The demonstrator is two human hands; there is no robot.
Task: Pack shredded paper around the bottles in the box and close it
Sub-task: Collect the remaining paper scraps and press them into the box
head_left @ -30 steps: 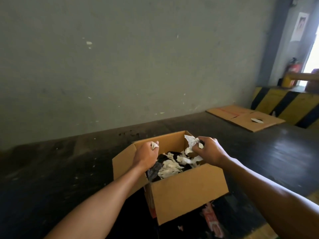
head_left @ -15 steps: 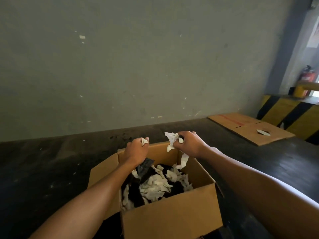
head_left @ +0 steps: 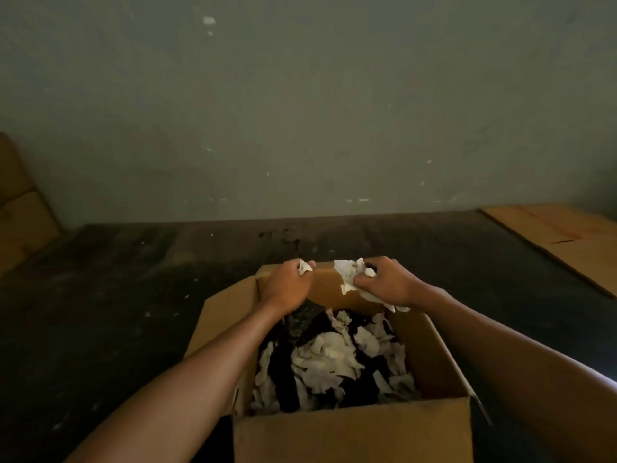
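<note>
An open cardboard box [head_left: 354,436] sits on the dark floor right below me. Inside lie pale shredded paper pieces [head_left: 320,362] over dark shapes [head_left: 283,372] that I cannot make out as bottles. My left hand [head_left: 287,285] is closed on a small white scrap [head_left: 304,267] above the box's far left corner. My right hand [head_left: 387,282] grips a larger crumpled piece of white paper [head_left: 349,272] above the far wall of the box. The two hands are close together, a short gap between them.
A flattened cardboard sheet [head_left: 567,238] lies on the floor at the right. Another cardboard piece [head_left: 20,208] leans at the far left. A grey wall [head_left: 300,111] stands close behind the box. Dark floor [head_left: 117,295] surrounds it.
The view has swung left and down, so the box now sits lower and nearer. Both hands stay above the far edge holding paper, now slightly closer together.
</note>
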